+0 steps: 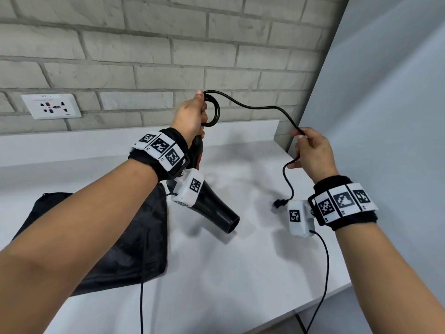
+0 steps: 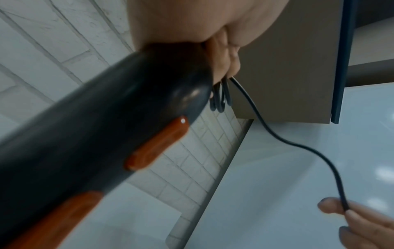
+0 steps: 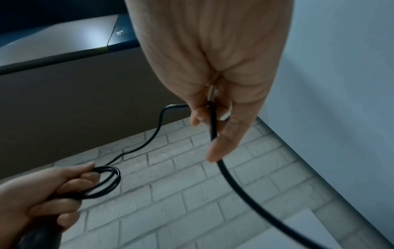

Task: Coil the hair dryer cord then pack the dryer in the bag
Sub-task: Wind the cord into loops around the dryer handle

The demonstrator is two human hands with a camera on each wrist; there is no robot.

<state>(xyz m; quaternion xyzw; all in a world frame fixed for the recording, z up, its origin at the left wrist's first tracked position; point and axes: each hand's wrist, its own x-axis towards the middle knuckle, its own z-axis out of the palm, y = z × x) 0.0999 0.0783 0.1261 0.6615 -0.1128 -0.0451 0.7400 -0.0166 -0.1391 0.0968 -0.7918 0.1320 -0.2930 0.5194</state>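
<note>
My left hand (image 1: 192,116) grips the handle of a black hair dryer (image 1: 214,208) with orange buttons (image 2: 157,148), held above the counter with its nozzle pointing down towards me. The same hand holds several loops of black cord (image 1: 214,109) against the handle end. From the loops the cord (image 1: 265,107) arcs right to my right hand (image 1: 310,150), which pinches it between thumb and fingers. Below that hand the cord hangs to the plug (image 1: 280,203) just above the counter. A black bag (image 1: 115,249) lies flat on the counter under my left forearm.
The white counter (image 1: 240,261) ends at a brick wall (image 1: 168,56) behind and a pale blue wall (image 1: 385,104) on the right. A white socket plate (image 1: 51,106) sits on the brick wall at the left. Thin sensor cables (image 1: 322,273) hang from both wrists.
</note>
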